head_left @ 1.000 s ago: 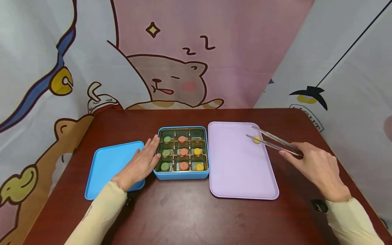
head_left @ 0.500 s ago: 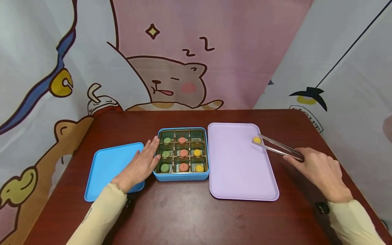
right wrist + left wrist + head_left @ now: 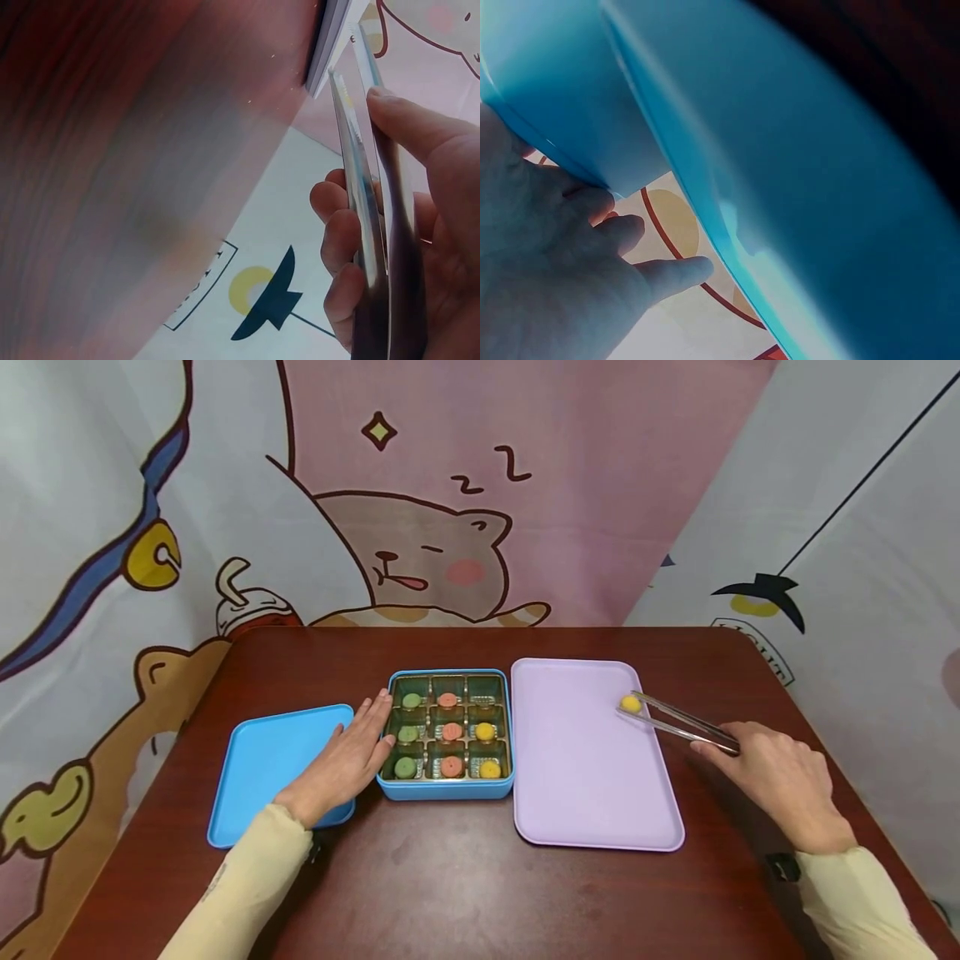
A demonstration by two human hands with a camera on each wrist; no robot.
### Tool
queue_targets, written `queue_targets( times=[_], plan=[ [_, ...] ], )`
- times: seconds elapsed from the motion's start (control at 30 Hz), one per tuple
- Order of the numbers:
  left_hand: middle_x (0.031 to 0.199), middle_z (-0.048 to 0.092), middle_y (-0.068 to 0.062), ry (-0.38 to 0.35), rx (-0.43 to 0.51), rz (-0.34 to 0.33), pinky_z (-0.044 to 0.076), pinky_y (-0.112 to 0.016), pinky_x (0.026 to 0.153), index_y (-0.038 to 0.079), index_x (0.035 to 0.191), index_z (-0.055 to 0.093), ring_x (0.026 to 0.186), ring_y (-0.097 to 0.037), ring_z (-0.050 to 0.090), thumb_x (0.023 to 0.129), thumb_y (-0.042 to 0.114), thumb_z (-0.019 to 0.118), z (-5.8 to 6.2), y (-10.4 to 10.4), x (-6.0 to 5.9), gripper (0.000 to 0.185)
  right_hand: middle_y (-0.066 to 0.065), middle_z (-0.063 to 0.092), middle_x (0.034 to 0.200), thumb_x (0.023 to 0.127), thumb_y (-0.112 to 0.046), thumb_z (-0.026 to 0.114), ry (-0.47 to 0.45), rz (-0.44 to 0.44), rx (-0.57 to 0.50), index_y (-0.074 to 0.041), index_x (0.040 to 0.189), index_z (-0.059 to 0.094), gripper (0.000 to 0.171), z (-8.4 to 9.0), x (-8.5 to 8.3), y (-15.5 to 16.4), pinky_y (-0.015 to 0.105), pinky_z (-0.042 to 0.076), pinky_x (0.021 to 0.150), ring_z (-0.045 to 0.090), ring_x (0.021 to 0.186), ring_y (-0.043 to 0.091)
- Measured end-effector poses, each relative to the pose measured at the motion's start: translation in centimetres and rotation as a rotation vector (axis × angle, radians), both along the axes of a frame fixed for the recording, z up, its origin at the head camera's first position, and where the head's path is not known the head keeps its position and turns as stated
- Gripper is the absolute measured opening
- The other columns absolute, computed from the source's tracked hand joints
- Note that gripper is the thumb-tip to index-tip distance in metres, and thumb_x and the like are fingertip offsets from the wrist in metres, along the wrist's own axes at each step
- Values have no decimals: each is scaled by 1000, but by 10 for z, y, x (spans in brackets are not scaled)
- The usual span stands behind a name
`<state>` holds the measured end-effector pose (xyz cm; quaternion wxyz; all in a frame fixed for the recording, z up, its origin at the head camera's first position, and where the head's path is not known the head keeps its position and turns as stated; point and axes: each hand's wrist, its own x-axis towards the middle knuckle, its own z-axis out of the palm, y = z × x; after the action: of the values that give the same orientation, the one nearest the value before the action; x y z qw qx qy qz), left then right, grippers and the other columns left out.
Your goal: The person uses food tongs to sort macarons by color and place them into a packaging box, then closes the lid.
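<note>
My right hand (image 3: 780,777) grips a pair of metal tongs (image 3: 367,172). In the head view the tong tips lie on either side of a small round yellow piece (image 3: 630,703) at the right part of the lilac tray (image 3: 585,777). Straight fingers of my left hand (image 3: 341,768) rest against the left side of a blue box (image 3: 442,791). Inside the box, a gold divided insert holds green pieces (image 3: 406,767) in the left column, pink pieces (image 3: 452,767) in the middle, and two yellow pieces (image 3: 490,768) at right; the back right compartment is empty.
A blue lid (image 3: 262,768) lies on the dark red-brown table (image 3: 465,877), partly under my left forearm. The lilac tray stands right beside the box. Behind the table hangs a printed cartoon curtain (image 3: 585,485).
The tongs have drawn back slightly toward me, and their tips have narrowed around the yellow piece on the tray. My left hand stays at the box.
</note>
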<state>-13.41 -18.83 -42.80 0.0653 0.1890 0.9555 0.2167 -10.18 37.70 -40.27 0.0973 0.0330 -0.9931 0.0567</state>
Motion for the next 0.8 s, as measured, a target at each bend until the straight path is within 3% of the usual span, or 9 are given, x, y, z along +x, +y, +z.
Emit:
queue_targets(
  times=[0.33,0.8],
  plan=[
    [174,3,-10,-6,-2,2,14,-73,117,8,167,9,158,-39,8,114,35,37,-1,0,0,66,3,59,69,82,-45,87,47,89,20,-5,98,71,46,2,7,-5,30,32,38,44,52,16],
    [174,4,-11,-5,0,0,15,-75,116,7,167,9,158,-39,8,114,34,37,1,1,1,66,5,60,70,83,-43,86,50,95,34,-1,101,73,48,-3,12,2,30,29,38,41,50,16]
  ],
)
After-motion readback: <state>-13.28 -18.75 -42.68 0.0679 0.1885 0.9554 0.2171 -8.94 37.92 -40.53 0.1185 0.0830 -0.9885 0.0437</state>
